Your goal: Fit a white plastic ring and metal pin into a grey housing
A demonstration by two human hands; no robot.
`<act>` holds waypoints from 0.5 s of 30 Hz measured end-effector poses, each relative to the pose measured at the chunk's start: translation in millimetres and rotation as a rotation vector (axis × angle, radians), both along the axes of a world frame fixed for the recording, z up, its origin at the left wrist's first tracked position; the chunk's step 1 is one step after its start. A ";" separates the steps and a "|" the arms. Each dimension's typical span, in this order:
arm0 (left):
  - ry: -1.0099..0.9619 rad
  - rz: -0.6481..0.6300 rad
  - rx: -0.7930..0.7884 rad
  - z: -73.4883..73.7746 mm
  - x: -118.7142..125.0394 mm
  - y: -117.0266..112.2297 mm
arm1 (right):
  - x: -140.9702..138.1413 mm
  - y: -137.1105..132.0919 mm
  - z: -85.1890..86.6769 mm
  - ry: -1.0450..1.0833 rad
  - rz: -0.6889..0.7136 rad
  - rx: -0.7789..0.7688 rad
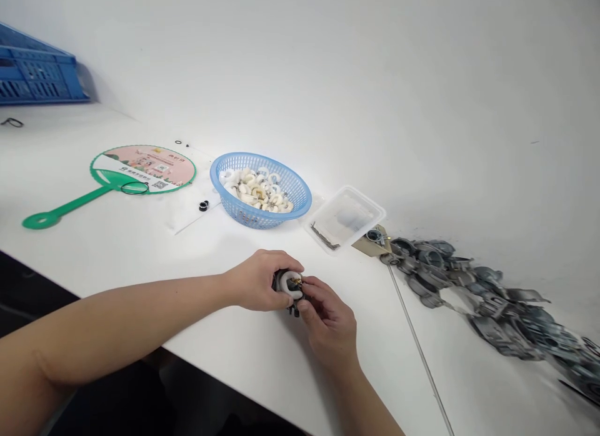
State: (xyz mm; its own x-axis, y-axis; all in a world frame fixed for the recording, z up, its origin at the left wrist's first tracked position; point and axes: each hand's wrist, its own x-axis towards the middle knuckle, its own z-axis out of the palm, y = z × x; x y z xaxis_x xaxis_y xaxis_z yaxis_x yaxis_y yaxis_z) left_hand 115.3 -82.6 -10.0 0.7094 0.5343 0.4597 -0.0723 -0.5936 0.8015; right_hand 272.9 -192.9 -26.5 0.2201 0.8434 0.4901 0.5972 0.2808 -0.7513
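My left hand (260,280) is closed around a small dark grey part with a white C-shaped ring (287,285) set in its round mouth. Bits of brass or gold colour show inside the ring. From the other side, my right hand (330,323) grips the same part with its thumb and fingertips bent in. My fingers cover much of the part's body, and whatever else the right fingertips may pinch is hidden. Beyond my hands stands a blue plastic basket (298,186) holding many white and cream C-shaped rings (257,192).
A clear plastic box (359,202) with thin metal pins sits right of the basket, beside a small cardboard box (368,245). Grey metal housings (435,267) are heaped along the right. Leftward lie a green-handled fan (145,158), a small black ring piece (203,205) and a blue crate (42,74).
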 end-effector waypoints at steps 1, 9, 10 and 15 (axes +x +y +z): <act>-0.004 0.004 -0.009 0.2 -0.1 -0.7 | 1.4 0.1 -1.6 0.001 0.002 0.004; 0.022 0.010 -0.050 0.3 -1.4 -0.7 | 15.8 -1.7 -7.1 -0.035 0.184 -0.005; 0.027 0.009 -0.054 0.0 -1.4 -0.4 | 15.8 -2.1 -6.7 -0.033 0.188 -0.006; 0.019 -0.009 -0.089 -1.6 -0.8 0.7 | 11.6 -2.7 -5.6 0.051 0.156 -0.049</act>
